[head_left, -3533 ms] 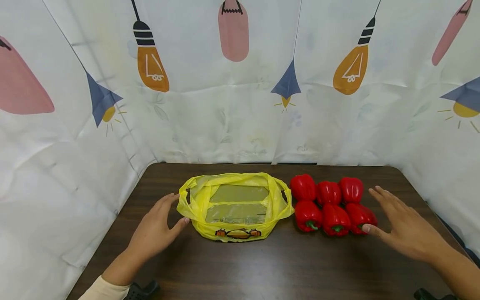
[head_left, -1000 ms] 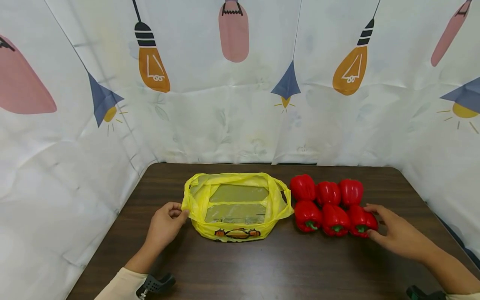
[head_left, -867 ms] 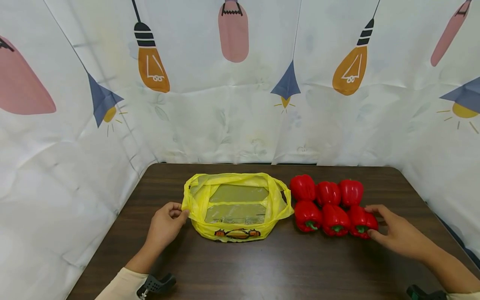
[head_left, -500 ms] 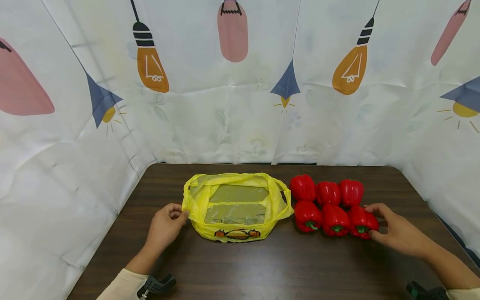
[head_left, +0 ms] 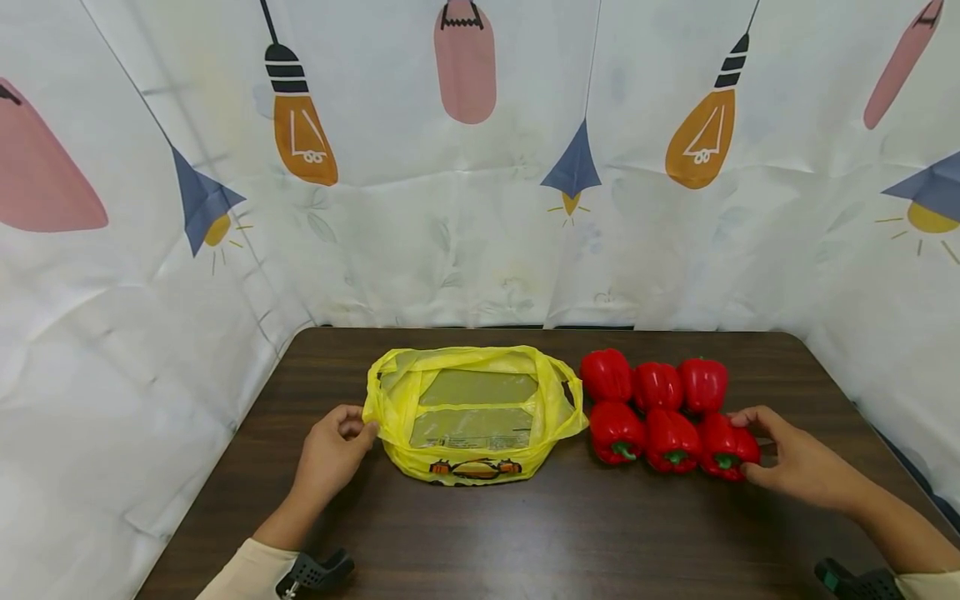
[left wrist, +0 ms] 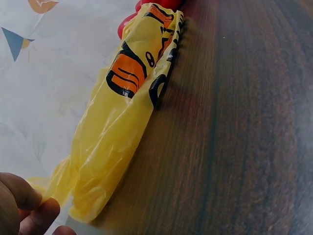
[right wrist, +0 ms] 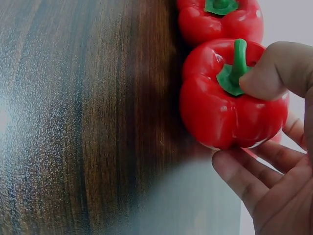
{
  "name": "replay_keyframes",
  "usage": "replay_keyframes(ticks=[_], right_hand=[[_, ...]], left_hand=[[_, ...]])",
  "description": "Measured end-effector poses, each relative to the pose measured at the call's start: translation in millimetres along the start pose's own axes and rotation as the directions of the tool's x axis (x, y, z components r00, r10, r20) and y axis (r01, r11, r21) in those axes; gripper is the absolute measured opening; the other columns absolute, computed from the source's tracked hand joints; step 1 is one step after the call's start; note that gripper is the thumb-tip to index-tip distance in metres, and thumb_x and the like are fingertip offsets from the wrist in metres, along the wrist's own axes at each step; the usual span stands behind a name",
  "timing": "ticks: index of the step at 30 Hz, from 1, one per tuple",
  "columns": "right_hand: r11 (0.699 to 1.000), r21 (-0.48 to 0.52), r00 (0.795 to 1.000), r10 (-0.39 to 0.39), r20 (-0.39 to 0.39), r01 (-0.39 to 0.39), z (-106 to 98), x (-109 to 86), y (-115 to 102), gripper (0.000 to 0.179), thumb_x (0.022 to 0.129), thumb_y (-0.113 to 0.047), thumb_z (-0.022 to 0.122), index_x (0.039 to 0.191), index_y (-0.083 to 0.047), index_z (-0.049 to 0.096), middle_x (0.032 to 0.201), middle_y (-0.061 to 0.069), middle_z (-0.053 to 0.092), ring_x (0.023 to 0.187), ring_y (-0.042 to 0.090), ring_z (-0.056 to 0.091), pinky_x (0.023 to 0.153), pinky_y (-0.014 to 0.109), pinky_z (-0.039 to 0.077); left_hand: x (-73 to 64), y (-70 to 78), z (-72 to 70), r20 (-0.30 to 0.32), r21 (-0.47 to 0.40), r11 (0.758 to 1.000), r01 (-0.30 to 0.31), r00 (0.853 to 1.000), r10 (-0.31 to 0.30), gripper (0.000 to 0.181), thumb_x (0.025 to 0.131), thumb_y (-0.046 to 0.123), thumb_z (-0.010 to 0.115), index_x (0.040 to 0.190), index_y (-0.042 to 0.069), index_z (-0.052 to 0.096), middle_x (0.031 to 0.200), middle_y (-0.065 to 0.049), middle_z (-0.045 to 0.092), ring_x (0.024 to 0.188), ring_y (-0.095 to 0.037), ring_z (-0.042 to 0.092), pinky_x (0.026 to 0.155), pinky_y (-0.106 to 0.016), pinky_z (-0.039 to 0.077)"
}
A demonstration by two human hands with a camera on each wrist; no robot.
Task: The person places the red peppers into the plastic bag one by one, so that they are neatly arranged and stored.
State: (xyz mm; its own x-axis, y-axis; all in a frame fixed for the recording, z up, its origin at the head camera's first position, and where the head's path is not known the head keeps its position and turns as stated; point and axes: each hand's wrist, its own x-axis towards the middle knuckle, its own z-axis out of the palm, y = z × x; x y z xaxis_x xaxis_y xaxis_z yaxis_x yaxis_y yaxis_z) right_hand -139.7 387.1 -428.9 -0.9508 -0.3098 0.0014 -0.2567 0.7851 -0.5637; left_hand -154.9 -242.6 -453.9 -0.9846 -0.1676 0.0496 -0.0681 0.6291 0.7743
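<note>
A yellow plastic bag [head_left: 472, 417] lies with its mouth spread wide on the dark table. My left hand [head_left: 333, 450] pinches the bag's left edge between thumb and fingers; the left wrist view shows the thin yellow film [left wrist: 63, 181] caught there. Right of the bag, several glossy red bell peppers sit in two rows. My right hand [head_left: 802, 462] grips the front right bell pepper [head_left: 727, 447]. In the right wrist view its thumb presses beside the green stem of that bell pepper [right wrist: 230, 117], with the other fingers curled at its side.
The front middle bell pepper [head_left: 671, 440] stands close beside the gripped one. Nearest the bag is the front left bell pepper [head_left: 617, 433]. A printed white curtain [head_left: 465, 250] hangs behind the wooden table [head_left: 517, 542] and at its sides.
Earlier both hands were spread and apart from things. Since then, the left hand has pinched the bag's edge and the right has closed on the front right bell pepper, which has shifted slightly toward me.
</note>
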Motion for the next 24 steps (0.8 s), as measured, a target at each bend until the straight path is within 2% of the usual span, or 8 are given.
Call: replay_keyframes(ticks=[3, 6, 9, 15, 24], right_hand=[[1.0, -0.003, 1.0, 0.006, 0.003, -0.006, 0, -0.7, 0, 0.063, 0.081, -0.018, 0.088, 0.129, -0.003, 0.049, 0.127, 0.016, 0.06, 0.11, 0.03, 0.061, 0.075, 0.025, 0.056], [1.0, 0.005, 1.0, 0.004, 0.003, -0.004, 1, -2.1, 1, 0.064, 0.08, -0.018, 0.088, 0.128, -0.002, 0.05, 0.126, 0.016, 0.06, 0.108, 0.035, 0.062, 0.075, 0.026, 0.056], [1.0, 0.003, 1.0, 0.0, -0.003, 0.0, 1, -3.9, 0, 0.063, 0.08, -0.018, 0.089, 0.127, -0.003, 0.05, 0.126, 0.015, 0.06, 0.106, 0.029, 0.063, 0.075, 0.026, 0.055], [1.0, -0.004, 0.999, -0.014, -0.036, 0.014, -5, -6.5, -3, 0.065, 0.08, -0.016, 0.089, 0.13, -0.004, 0.05, 0.125, 0.014, 0.061, 0.101, 0.004, 0.058, 0.073, 0.027, 0.055], [0.999, -0.012, 0.996, -0.05, -0.072, 0.05, -21, -6.2, -12, 0.082, 0.082, -0.018, 0.089, 0.147, -0.003, 0.042, 0.137, 0.02, 0.051, 0.104, -0.002, 0.053, 0.07, 0.029, 0.055]], left_hand=[[-0.8, -0.7, 0.7, -0.004, -0.014, 1.0, -0.002, 1.0, 0.002, 0.025, 0.098, 0.022, 0.07, 0.114, 0.003, 0.068, 0.087, -0.005, 0.074, 0.073, -0.017, 0.065, 0.061, -0.03, 0.048], [-1.4, -0.6, 1.7, -0.004, -0.029, 1.0, 0.0, 1.0, 0.0, 0.023, 0.098, 0.022, 0.07, 0.111, 0.003, 0.069, 0.087, -0.006, 0.074, 0.074, -0.016, 0.067, 0.062, -0.03, 0.049], [-1.3, -0.6, 2.8, -0.008, -0.036, 0.999, 0.006, 1.0, -0.006, 0.022, 0.098, 0.022, 0.07, 0.11, 0.003, 0.07, 0.087, -0.006, 0.074, 0.073, -0.017, 0.067, 0.062, -0.03, 0.049], [-1.8, -0.6, 3.1, -0.013, -0.034, 0.999, 0.003, 1.0, -0.003, 0.022, 0.097, 0.021, 0.071, 0.11, 0.004, 0.07, 0.086, -0.006, 0.074, 0.073, -0.017, 0.066, 0.062, -0.03, 0.049], [-4.9, 1.9, -0.1, -0.015, -0.023, 0.999, -0.034, 0.999, 0.034, 0.037, 0.099, 0.028, 0.07, 0.125, 0.003, 0.063, 0.091, -0.005, 0.073, 0.078, -0.018, 0.063, 0.066, -0.031, 0.048]])
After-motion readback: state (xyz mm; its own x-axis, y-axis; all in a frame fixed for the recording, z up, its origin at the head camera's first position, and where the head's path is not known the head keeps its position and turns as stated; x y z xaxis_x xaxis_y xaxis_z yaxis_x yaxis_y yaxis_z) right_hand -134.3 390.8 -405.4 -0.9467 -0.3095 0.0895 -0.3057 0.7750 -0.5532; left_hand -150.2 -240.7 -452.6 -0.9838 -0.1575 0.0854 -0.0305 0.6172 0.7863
